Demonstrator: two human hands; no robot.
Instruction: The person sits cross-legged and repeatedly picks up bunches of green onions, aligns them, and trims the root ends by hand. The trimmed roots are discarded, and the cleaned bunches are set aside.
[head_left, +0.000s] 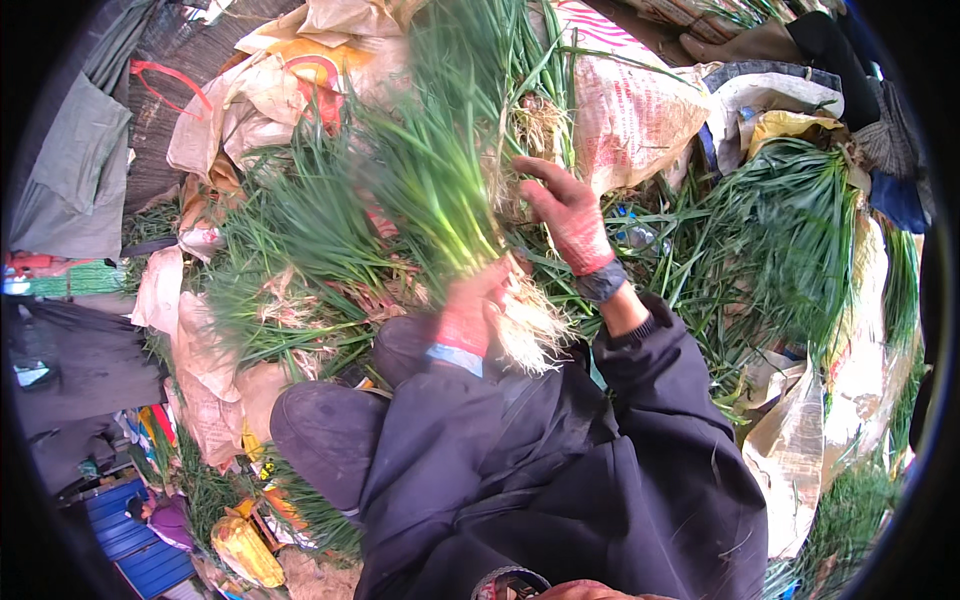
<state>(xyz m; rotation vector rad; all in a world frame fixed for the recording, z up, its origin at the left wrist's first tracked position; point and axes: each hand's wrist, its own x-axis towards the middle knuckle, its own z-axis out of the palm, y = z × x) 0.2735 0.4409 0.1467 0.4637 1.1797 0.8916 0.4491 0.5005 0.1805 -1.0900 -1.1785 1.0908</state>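
Observation:
My left hand (472, 304), in a red-coated work glove, is wrapped around the lower stems of a bunch of spring onions (442, 195). Its green leaves fan up and to the left, slightly blurred, while the pale roots (529, 322) hang over my lap. To the right of that bunch my right hand (566, 214), also in a reddish glove with dark tape at the wrist, is raised with fingers apart and nothing in them. Just beyond it lies another bunch, with its roots (536, 124) showing. More spring onions (322, 217) spread out left of my left hand.
A printed woven sack (630, 97) lies beyond my right hand. On the right, a large heap of spring onions (802, 225) rests over pale sacking (787, 450). Crumpled sacks (262, 97) lie at the upper left. Part of another person's leg (825, 52) shows at the upper right.

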